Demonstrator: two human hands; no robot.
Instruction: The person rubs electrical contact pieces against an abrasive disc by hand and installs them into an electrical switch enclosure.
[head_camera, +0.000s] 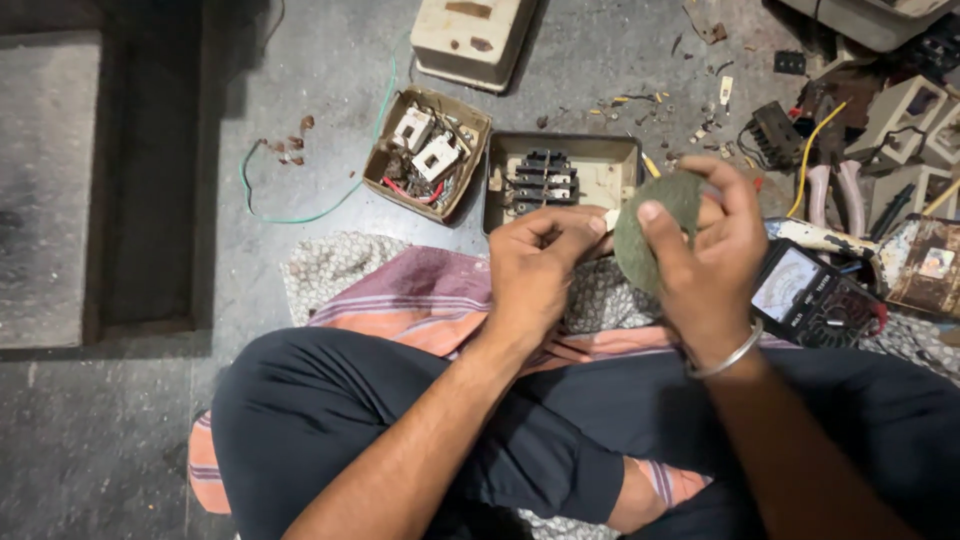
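At the centre right of the frame, the right hand (712, 262) pinches a thin, round, grey-green abrasive disc (652, 228), thumb on its face and fingers curled behind its rim. It looks light, slightly flexible and rough, best gripped at the edge. The left hand (535, 265) is closed on a small pale part (611, 219) touching the disc, wrist bent inward.

Soft, even light falls from above on the grey floor (330, 260), giving only faint shadows. The upper left of the frame sinks into deep shade. Focus is fairly sharp at centre; the clutter at the upper right looks softer. Straight edges bow slightly near the borders. No glare shows.
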